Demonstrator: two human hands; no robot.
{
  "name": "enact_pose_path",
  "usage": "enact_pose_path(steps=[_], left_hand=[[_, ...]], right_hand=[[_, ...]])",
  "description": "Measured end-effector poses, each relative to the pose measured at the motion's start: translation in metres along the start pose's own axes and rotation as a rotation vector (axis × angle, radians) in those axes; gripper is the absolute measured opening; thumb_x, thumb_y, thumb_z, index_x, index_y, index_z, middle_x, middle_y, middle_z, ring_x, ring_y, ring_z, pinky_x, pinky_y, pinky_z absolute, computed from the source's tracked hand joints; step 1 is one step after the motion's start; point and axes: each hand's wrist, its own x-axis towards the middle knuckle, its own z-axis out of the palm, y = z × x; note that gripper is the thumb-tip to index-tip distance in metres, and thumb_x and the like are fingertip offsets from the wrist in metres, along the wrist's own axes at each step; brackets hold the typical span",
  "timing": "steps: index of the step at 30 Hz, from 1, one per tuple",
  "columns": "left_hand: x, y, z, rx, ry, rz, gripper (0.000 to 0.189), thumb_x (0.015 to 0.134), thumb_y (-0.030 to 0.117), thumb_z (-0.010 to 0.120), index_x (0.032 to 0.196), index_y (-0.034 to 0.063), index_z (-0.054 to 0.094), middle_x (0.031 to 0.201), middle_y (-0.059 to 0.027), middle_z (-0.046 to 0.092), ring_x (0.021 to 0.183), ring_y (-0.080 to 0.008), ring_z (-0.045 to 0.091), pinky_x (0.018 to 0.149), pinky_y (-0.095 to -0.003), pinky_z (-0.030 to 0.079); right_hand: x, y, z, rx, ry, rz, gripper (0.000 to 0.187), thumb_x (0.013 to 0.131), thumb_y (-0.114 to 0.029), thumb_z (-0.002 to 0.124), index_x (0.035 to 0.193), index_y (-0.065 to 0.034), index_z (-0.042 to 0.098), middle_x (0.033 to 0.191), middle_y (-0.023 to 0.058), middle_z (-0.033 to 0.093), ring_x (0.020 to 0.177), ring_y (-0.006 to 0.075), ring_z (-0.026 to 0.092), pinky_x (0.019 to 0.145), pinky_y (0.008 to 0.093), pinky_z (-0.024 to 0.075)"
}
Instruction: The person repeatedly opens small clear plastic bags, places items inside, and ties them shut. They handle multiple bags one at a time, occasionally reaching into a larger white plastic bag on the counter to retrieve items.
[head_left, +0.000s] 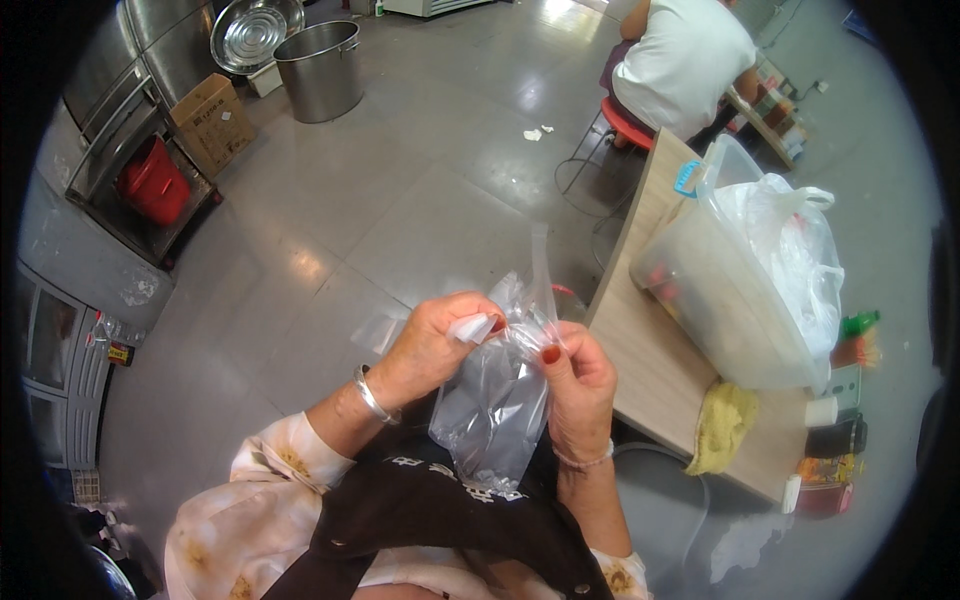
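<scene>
A clear plastic bag (487, 405) hangs between my two hands, in front of the dark apron (420, 517). My left hand (439, 337) pinches its gathered top and also holds a small folded whitish piece (472, 328), perhaps paper or film. On the other side, my right hand (585, 371) grips the bag's upper edge between thumb and finger. A transparent strip (540, 262) sticks up above the fingers. Behind my left wrist shows another clear plastic piece (377, 334); what holds it is hidden. Small clear bits seem to lie at the bag's bottom, too blurred to name.
To the right, a wooden table (660, 360) carries a translucent plastic bin (720, 300) with white bags, and a yellow cloth (724, 427). A person (682, 67) sits on a red stool (626, 124). Far left stand a steel pot (319, 79), cardboard box (214, 124) and red bucket (154, 180).
</scene>
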Motion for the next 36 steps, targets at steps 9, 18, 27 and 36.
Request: enact_pose_path(steps=[9,18,27,36], left_hand=[[0.002,0.004,0.001,-0.142,0.037,0.016,0.008,0.089,0.007,0.057,0.097,0.0074,0.059,0.083,0.0051,0.053,0.068,-0.0038,0.045,0.057,-0.0191,0.039],[0.005,0.001,0.003,0.091,-0.037,0.317,0.008,0.084,0.006,0.066,0.091,0.0047,0.067,0.087,0.0002,0.056,0.071,-0.0081,0.053,0.063,-0.0204,0.043],[0.004,0.0,0.0,-0.441,0.059,-0.06,0.018,0.09,0.025,0.063,0.092,0.0084,0.058,0.082,-0.0001,0.058,0.051,-0.004,0.036,0.045,-0.0196,0.027],[0.004,0.007,-0.005,-0.635,0.105,-0.129,0.012,0.094,0.024,0.055,0.095,0.0117,0.054,0.074,0.0,0.057,0.049,-0.0028,0.033,0.043,-0.0189,0.026]], right_hand=[[-0.002,-0.007,0.001,0.085,0.028,0.038,0.017,0.082,-0.007,0.072,0.077,-0.0034,0.056,0.1,0.0056,0.056,0.082,0.01,0.052,0.073,0.0226,0.0433],[0.001,0.002,0.004,0.003,0.073,-0.029,0.02,0.083,-0.007,0.071,0.077,-0.0032,0.053,0.098,0.0048,0.055,0.079,0.0088,0.05,0.069,0.0215,0.0429],[-0.003,-0.004,-0.006,0.154,-0.098,0.022,0.021,0.088,-0.012,0.066,0.074,-0.0036,0.052,0.099,0.0143,0.063,0.062,0.0076,0.05,0.053,0.0199,0.0402],[-0.006,-0.019,-0.012,0.051,-0.383,0.283,0.028,0.083,-0.019,0.072,0.097,-0.0043,0.051,0.084,0.0029,0.059,0.065,0.0056,0.051,0.055,0.0183,0.0384]])
